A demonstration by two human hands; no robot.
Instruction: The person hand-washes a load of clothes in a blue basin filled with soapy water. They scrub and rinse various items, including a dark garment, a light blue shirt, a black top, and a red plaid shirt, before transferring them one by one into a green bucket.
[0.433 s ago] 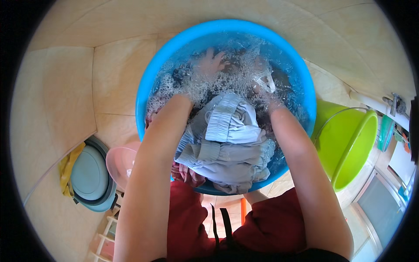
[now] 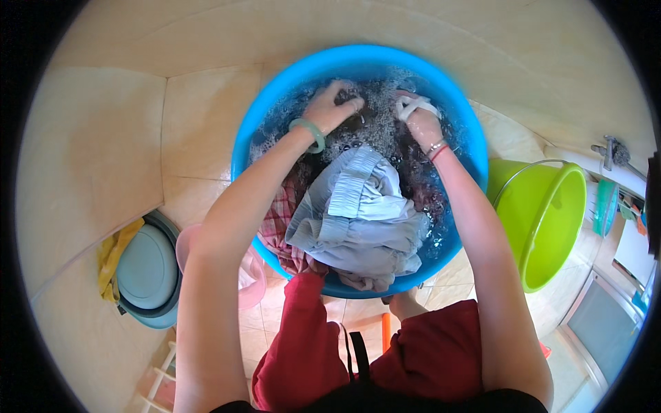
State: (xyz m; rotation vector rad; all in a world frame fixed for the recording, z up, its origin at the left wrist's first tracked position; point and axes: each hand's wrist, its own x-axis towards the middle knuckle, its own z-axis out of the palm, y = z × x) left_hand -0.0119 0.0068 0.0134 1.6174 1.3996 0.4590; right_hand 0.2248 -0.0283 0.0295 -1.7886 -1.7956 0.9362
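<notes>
A large blue tub (image 2: 242, 148) holds sudsy water and wet clothes. Near its far left side, my left hand (image 2: 329, 111), with a pale green bangle at the wrist, curls its fingers round dark wet cloth (image 2: 354, 122). My right hand (image 2: 423, 126) is at the far right inside the tub, a white band-like strip (image 2: 418, 104) lying across its fingers. Suds and the strip hide most of those fingers, so their grip cannot be made out. Light blue-grey trousers (image 2: 365, 199) with an elastic waist lie bunched at the near side, beside a red plaid cloth (image 2: 277, 224).
A bright green bucket (image 2: 547, 227) with a wire handle stands right of the tub. To the left are a pink basin (image 2: 253, 286), grey-blue folded basins (image 2: 148, 268) and a yellow cloth (image 2: 113, 260). Tiled walls rise close behind; a tap (image 2: 613, 151) is at right.
Both hands have come up out of the suds, so the bangle and right wrist bands now show. My left hand's spread fingers have curled. The tub sits slightly lower in view.
</notes>
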